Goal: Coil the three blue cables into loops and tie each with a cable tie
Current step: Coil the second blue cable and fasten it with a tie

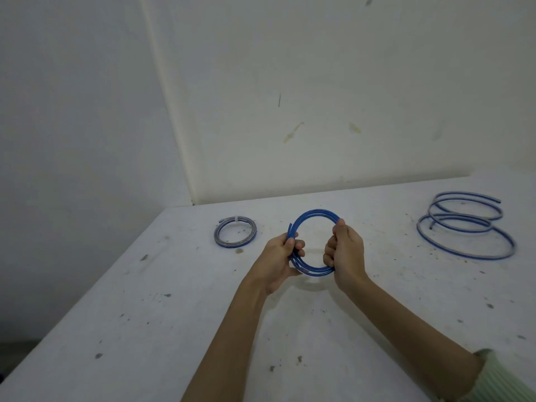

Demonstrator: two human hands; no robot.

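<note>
Coiling is the step in hand, and the head camera, the only view, shows it well along. Your left hand (280,252) is closed on the left side of the blue coil (314,242), fingers wrapped over the turns near a free cable end (289,227) that sticks up just above your grip. Your right hand (345,250) is closed on the opposite side, thumb on top, pinching the turns together. The coil is held upright just above the white table (174,300), between your hands.

Keep both grips firm, since stiff cable of this kind will likely spring open if either hand eases. Judging by the bottom of the coil, the turns there are fanning apart a little; slide them together so they lie side by side before you tie. Tuck that loose end down along the turns so the tie can catch it too.

No spare cable tie shows anywhere on the table, so you may need to find one while one hand alone holds the coil; shift that hand to where the end meets the turns.

The tied coil (235,234) lies flat to the left, with a pale band (237,218) round its far edge, a fair model for size. The loose cable (465,224) sprawls in wide loops far right, not yet gathered.
</note>
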